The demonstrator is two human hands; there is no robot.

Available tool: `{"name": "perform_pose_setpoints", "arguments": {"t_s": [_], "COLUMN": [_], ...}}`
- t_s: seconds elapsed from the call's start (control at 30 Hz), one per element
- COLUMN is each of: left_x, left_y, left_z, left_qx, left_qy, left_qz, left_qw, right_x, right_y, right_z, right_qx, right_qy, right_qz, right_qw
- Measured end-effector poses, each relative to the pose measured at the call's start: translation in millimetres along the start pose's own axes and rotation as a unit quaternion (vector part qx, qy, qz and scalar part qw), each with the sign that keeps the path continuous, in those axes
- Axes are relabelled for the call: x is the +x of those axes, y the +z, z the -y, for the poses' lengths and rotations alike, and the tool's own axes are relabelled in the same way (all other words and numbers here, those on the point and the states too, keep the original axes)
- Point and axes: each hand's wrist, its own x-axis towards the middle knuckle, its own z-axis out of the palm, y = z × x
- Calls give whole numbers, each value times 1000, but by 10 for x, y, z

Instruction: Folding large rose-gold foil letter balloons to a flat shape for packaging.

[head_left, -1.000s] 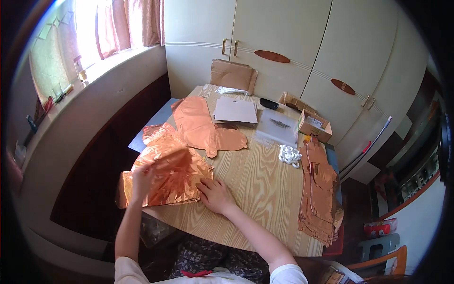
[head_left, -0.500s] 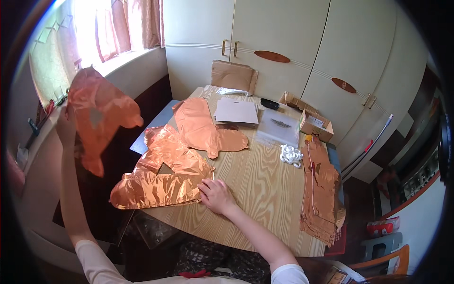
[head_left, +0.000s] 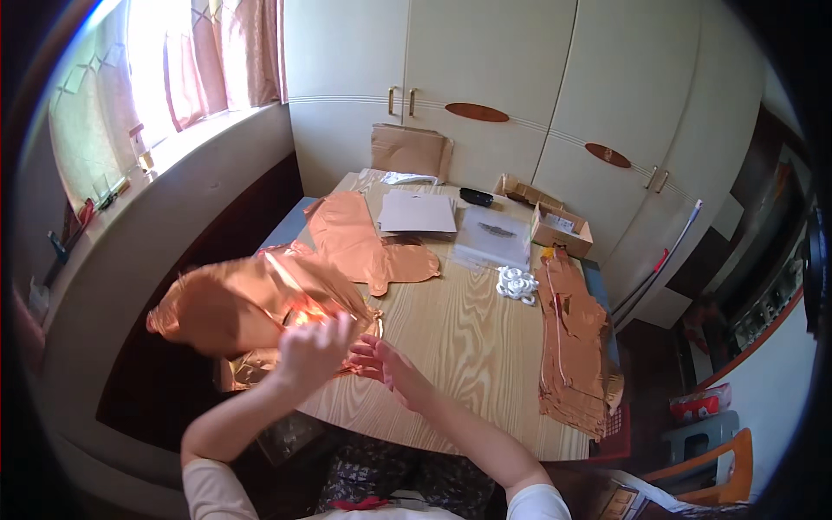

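Observation:
My left hand (head_left: pixel 314 351) is closed on a flat copper-coloured foil balloon (head_left: pixel 217 299), holding its near right end over the table's left side. The balloon's far end is blurred by motion. Just right of it, my right hand (head_left: pixel 397 374) has its fingers stretched out, with nothing seen in them. Under the held balloon lies another shiny foil balloon (head_left: pixel 251 371), mostly hidden. A third flat foil balloon (head_left: pixel 341 227) rests farther back on the wooden table (head_left: pixel 468 364). A stack of folded copper foil balloons (head_left: pixel 574 342) lies along the right edge.
White coiled ribbon (head_left: pixel 517 284) sits left of the stack. Behind it are clear plastic bags (head_left: pixel 491 241), pale cards (head_left: pixel 418 213), a black object (head_left: pixel 476 198) and an open cardboard box (head_left: pixel 562 229). Brown cardboard (head_left: pixel 409 152) leans by the cabinet. The windowsill (head_left: pixel 186 147) runs along the left.
My left hand has swung from the far left to the middle, bringing the foil balloon over the one on the table. My right hand has lifted off that lower balloon and opened.

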Motion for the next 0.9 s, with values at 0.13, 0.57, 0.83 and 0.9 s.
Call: {"name": "perform_pose_setpoints", "arguments": {"t_s": [0.13, 0.57, 0.83, 0.9], "left_x": [-41, 91, -193, -185], "left_y": [34, 626, 811, 522], "left_z": [-751, -632, -888, -1000], "left_qx": [-90, -373, -332, -321], "left_qy": [48, 184, 148, 141], "left_qz": [61, 144, 156, 170], "left_qw": [993, 898, 918, 921], "right_x": [-163, -163, -490, -739], "right_y": [-141, -2336, -1769, -1627], "right_z": [275, 777, 856, 577], "right_qx": [-29, -321, -729, -743], "right_qy": [100, 77, 12, 55], "right_qz": [-175, -256, -251, -203], "right_qw": [979, 908, 637, 635]}}
